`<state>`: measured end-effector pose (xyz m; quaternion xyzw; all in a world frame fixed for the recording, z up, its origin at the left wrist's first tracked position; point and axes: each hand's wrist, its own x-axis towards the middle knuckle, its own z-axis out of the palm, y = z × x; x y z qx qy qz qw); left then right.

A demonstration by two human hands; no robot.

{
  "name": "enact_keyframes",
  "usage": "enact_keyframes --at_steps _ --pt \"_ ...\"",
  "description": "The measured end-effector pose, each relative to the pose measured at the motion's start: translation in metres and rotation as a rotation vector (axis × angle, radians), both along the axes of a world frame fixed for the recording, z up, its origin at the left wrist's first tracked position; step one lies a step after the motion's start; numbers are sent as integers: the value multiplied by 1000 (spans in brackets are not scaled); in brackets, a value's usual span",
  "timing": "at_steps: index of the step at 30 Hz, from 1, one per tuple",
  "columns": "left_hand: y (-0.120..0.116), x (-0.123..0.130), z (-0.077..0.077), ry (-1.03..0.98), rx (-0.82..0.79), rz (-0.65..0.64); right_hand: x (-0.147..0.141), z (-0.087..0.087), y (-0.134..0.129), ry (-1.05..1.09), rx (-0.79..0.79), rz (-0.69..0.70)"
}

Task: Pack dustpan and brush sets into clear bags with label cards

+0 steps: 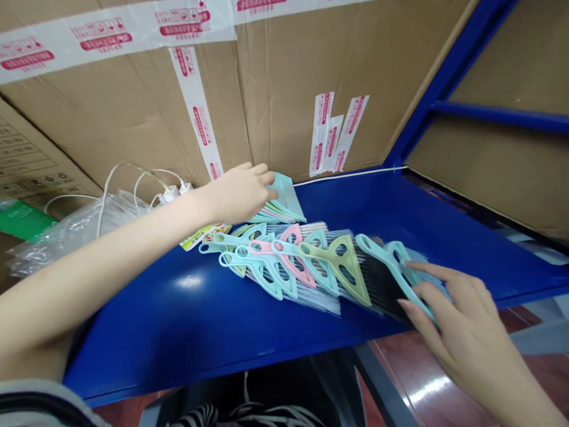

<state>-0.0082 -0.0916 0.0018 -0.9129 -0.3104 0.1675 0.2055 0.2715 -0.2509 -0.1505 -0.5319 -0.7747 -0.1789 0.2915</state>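
Several small hand brushes with pastel handles overlap in a row across the blue shelf, among them a pink brush (299,270) and a green brush (341,261). At the right end, my right hand (457,320) has its thumb and fingers closed on a light blue brush (402,273). Behind the row lies a stack of dustpans (288,198), light blue on top with green and pink edges below. My left hand (242,193) reaches over the left part of this stack, fingers bent and somewhat apart; its palm side is hidden.
Clear plastic bags (80,228), a green packet (26,218) and white plugs with cables (171,193) are at the left. A yellow printed card (198,237) lies by my left wrist. Taped cardboard (275,89) stands behind the blue shelf (178,332); a blue frame (438,89) rises at right.
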Motion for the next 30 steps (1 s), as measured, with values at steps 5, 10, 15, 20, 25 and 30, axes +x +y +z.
enact_keyframes --at_steps 5,10,15,20,25,30 --pt "-64 -41 -19 -141 -53 140 -27 -6 23 -36 -18 60" --pt "-83 -94 -46 -375 -124 261 -30 -13 31 63 -135 145" --pt "-60 -125 -70 -360 -251 235 7 -20 31 88 -245 12" --pt "-37 -128 -87 -361 -264 218 20 -34 30 58 -359 -39" --pt "-30 -119 -95 -381 -268 192 12 -35 36 86 -355 14" --pt "-35 -116 -101 -443 -317 130 3 -35 44 107 -322 54"
